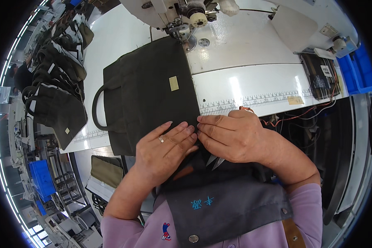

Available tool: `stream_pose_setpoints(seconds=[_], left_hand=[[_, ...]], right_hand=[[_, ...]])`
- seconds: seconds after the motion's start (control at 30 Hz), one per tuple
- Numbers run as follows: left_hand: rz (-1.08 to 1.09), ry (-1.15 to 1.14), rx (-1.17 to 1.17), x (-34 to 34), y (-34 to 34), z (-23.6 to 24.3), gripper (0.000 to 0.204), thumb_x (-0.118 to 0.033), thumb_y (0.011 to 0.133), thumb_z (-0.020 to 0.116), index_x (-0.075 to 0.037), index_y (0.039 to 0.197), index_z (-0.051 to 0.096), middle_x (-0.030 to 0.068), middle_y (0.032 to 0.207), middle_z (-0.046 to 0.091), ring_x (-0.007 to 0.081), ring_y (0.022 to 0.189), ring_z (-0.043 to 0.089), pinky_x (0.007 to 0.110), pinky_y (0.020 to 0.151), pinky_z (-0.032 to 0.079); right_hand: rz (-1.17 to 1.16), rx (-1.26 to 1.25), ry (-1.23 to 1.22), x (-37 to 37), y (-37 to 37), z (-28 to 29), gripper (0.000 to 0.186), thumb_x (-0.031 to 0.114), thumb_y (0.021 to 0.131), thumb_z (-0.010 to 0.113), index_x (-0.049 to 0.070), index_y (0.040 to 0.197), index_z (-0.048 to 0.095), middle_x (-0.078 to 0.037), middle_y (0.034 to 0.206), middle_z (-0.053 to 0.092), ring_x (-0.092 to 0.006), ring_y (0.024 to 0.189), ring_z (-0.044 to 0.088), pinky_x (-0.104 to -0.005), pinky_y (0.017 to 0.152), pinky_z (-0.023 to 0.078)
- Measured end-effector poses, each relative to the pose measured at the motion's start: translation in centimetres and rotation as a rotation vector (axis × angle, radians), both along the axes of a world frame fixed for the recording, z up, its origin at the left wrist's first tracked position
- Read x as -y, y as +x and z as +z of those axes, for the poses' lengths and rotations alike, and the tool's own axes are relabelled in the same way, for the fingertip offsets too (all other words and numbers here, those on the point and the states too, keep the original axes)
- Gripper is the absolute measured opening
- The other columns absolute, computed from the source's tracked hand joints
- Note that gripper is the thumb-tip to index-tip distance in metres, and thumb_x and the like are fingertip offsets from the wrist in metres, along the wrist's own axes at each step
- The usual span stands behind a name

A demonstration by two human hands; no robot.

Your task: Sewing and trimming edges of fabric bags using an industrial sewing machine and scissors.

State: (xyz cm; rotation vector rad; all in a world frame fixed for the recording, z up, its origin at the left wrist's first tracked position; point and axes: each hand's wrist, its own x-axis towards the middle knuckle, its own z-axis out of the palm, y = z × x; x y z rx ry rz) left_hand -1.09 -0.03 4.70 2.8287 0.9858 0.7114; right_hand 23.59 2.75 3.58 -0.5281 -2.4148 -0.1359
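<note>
Bag (pixel 149 99) touches parted left fingers (pixel 178 135); right fingers (pixel 215 121) seemingly pinch it.

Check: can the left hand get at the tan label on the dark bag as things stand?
Probably yes: the left hand is at the near end of the dark bag, the tan label farther up is uncovered, and nothing visible stands between.

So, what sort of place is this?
Probably a sewing workshop: there's a sewing machine at the table, a dark handled bag before it, and similar bags piled left.
</note>
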Motion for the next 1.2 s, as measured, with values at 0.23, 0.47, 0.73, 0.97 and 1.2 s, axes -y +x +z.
stream_pose_setpoints(seconds=[0.23, 0.47, 0.73, 0.97, 1.2], left_hand=[[0.077, -0.128, -0.146, -6.5, 0.7, 2.2, 0.052, -0.03, 0.085, 0.079, -0.008, 0.129, 0.065, 0.0085, 0.145, 0.058, 0.0271, 0.14, 0.052, 0.054, 0.119, 0.032], [0.096, -0.183, -0.073, -8.6, 0.8, 0.8, 0.051, -0.033, 0.087, 0.078, -0.01, 0.131, 0.065, 0.0075, 0.146, 0.058, 0.0294, 0.141, 0.05, 0.057, 0.118, 0.032], [0.059, -0.14, -0.07, -12.5, -0.1, 0.0, 0.052, -0.034, 0.087, 0.077, -0.011, 0.132, 0.064, 0.0072, 0.148, 0.055, 0.0293, 0.142, 0.048, 0.058, 0.12, 0.03], [0.076, -0.074, -0.029, -15.6, -0.1, 0.0, 0.046, -0.031, 0.087, 0.076, -0.007, 0.126, 0.069, 0.0113, 0.136, 0.063, 0.0288, 0.132, 0.056, 0.052, 0.119, 0.035], [0.076, 0.069, -0.001, -19.1, -0.5, -0.8, 0.035, -0.026, 0.09, 0.072, -0.003, 0.116, 0.072, 0.0122, 0.118, 0.071, 0.0301, 0.115, 0.064, 0.045, 0.111, 0.043]], right_hand=[[0.048, 0.108, -0.088, -0.7, 0.3, 1.0, 0.014, 0.012, 0.075, 0.071, 0.007, 0.088, 0.071, -0.003, 0.093, 0.073, -0.014, 0.089, 0.073, -0.0257, 0.057, 0.05], [0.053, -0.017, -0.097, -1.9, -0.5, 0.4, 0.012, 0.014, 0.07, 0.066, 0.007, 0.078, 0.061, -0.005, 0.083, 0.065, -0.0166, 0.077, 0.068, -0.0305, 0.053, 0.051], [0.037, -0.016, -0.128, -5.3, -1.2, 1.1, 0.012, 0.014, 0.068, 0.066, 0.01, 0.074, 0.057, -0.002, 0.076, 0.058, -0.0187, 0.07, 0.064, -0.0328, 0.055, 0.051], [0.014, 0.033, -0.16, -8.7, -1.4, 0.9, 0.011, 0.016, 0.071, 0.066, 0.011, 0.072, 0.057, -0.003, 0.07, 0.056, -0.0214, 0.07, 0.065, -0.0364, 0.057, 0.052], [-0.006, 0.025, -0.153, -11.9, -1.8, 0.9, 0.009, 0.014, 0.07, 0.068, 0.011, 0.073, 0.061, -0.002, 0.069, 0.058, -0.0226, 0.07, 0.066, -0.0378, 0.058, 0.053]])
